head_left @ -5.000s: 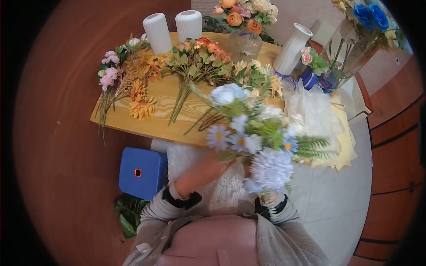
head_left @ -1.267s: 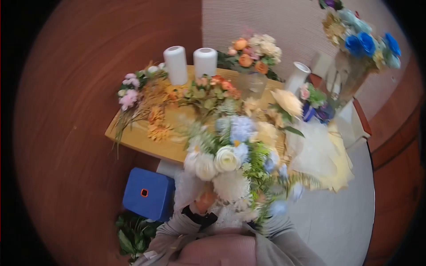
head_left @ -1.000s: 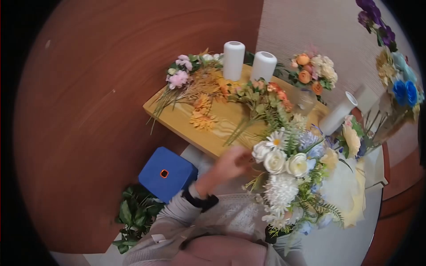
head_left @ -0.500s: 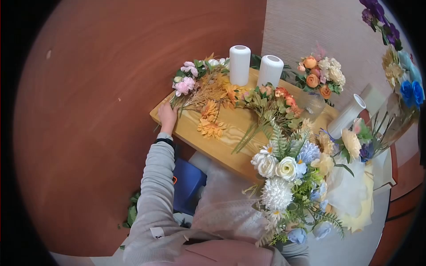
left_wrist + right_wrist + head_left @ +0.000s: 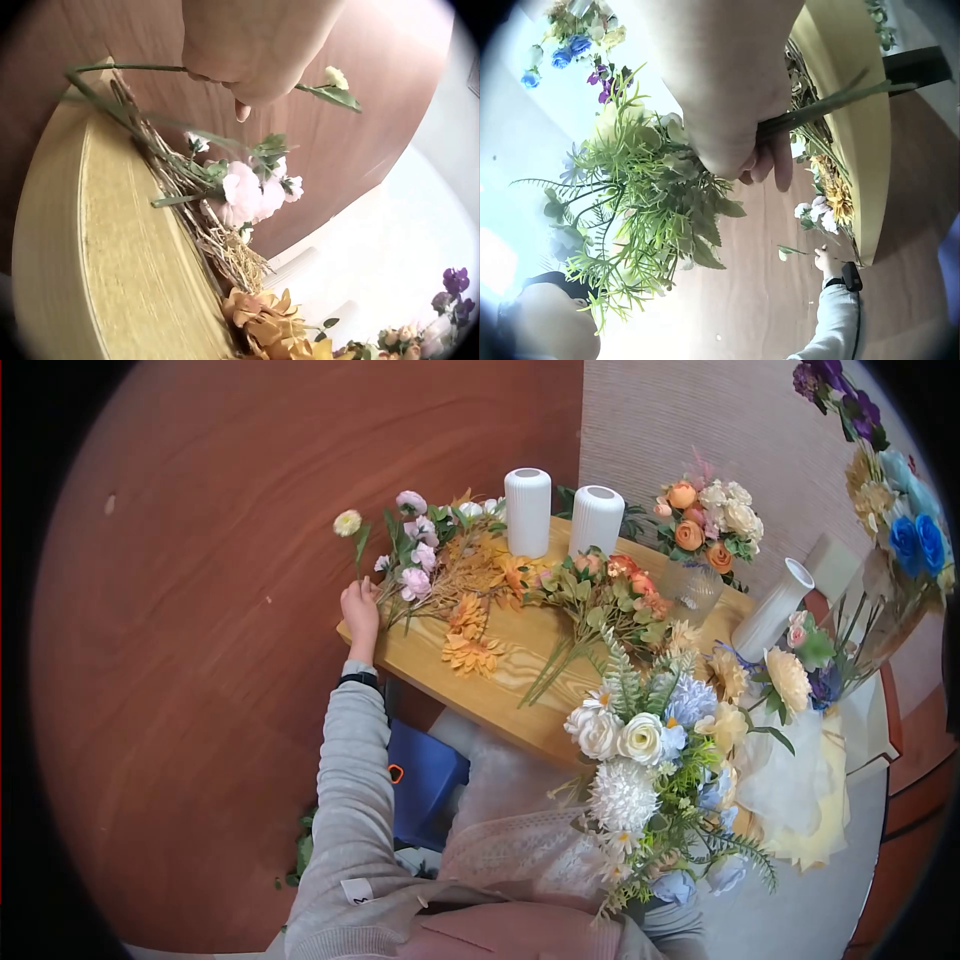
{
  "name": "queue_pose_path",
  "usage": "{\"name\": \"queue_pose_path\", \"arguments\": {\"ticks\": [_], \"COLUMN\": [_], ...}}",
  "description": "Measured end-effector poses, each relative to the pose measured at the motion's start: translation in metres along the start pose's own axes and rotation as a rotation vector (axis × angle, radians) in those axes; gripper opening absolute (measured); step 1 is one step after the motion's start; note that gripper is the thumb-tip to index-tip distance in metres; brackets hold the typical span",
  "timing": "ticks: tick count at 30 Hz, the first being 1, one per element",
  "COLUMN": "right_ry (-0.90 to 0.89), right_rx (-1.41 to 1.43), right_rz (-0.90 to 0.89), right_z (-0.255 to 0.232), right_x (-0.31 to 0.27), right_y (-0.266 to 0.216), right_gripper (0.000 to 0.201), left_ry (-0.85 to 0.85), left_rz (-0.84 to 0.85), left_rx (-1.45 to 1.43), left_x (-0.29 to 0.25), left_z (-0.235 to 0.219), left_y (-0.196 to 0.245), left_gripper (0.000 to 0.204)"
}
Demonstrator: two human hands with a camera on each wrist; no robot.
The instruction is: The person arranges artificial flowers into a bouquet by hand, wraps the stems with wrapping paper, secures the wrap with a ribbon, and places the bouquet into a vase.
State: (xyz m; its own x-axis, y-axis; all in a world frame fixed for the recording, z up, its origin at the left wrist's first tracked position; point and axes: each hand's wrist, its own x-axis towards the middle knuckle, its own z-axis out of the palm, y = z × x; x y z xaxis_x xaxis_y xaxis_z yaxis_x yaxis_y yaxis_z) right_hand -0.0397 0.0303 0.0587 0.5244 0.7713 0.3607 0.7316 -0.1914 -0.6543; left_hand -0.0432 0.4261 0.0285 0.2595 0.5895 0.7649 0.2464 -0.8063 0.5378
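My left hand [image 5: 359, 600] is at the left end of the wooden table [image 5: 505, 665] and pinches the thin stem of a single cream flower [image 5: 347, 522], lifted above the table edge. In the left wrist view the hand [image 5: 241, 105] grips that stem, with the cream flower [image 5: 336, 76] sticking out to the right. My right hand [image 5: 769, 161] grips the green stems of a big white, blue and cream bouquet [image 5: 650, 760], held over my lap. In the head view the bouquet hides the right hand.
Pink flowers [image 5: 418, 555], orange flowers [image 5: 470, 645] and a leafy orange bunch [image 5: 590, 585] lie on the table. Three white vases [image 5: 527, 510] [image 5: 596, 518] [image 5: 772, 610] and a glass vase [image 5: 692, 585] stand at the back. A blue box [image 5: 425, 780] sits under the table; wrapping paper [image 5: 805, 800] lies right.
My left hand left the bouquet, reached to the table's left end and lifted a cream flower stem out of the pink bundle. The bouquet stays in my right hand.
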Motion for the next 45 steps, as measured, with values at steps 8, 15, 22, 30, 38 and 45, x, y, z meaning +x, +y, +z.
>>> {"name": "queue_pose_path", "arguments": {"ticks": [8,15,22,30,38,45], "right_ry": [0.038,0.152,0.189,0.212,0.251,0.533], "right_rx": [0.029,-0.033,-0.091,-0.046,0.037,0.47], "right_rz": [0.058,0.267,0.401,0.459,0.515,0.425], "right_z": [-0.008,-0.05,-0.087,-0.096,-0.085,-0.068], "right_x": [-0.006,-0.059,-0.099,-0.113,-0.129,-0.111], "right_y": [0.003,0.033,0.043,0.041,0.038,0.04], "right_gripper": [0.029,0.031,0.032,0.033,0.035,0.033], "left_ry": [-0.044,-0.519,-0.727,-0.875,-0.699,-0.454], "left_rz": [0.116,-0.181,-0.454,-0.419,-0.169,-0.059], "left_rx": [-0.255,-1.162,-1.452,-1.319,-0.969,-0.845], "left_x": [-0.003,-0.094,-0.16,-0.181,-0.196,-0.187], "left_z": [-0.015,-0.031,-0.05,-0.072,-0.09,-0.117], "left_y": [0.103,0.227,0.308,0.338,0.329,0.337], "left_gripper": [0.024,0.025,0.032,0.031,0.021,0.017]}}
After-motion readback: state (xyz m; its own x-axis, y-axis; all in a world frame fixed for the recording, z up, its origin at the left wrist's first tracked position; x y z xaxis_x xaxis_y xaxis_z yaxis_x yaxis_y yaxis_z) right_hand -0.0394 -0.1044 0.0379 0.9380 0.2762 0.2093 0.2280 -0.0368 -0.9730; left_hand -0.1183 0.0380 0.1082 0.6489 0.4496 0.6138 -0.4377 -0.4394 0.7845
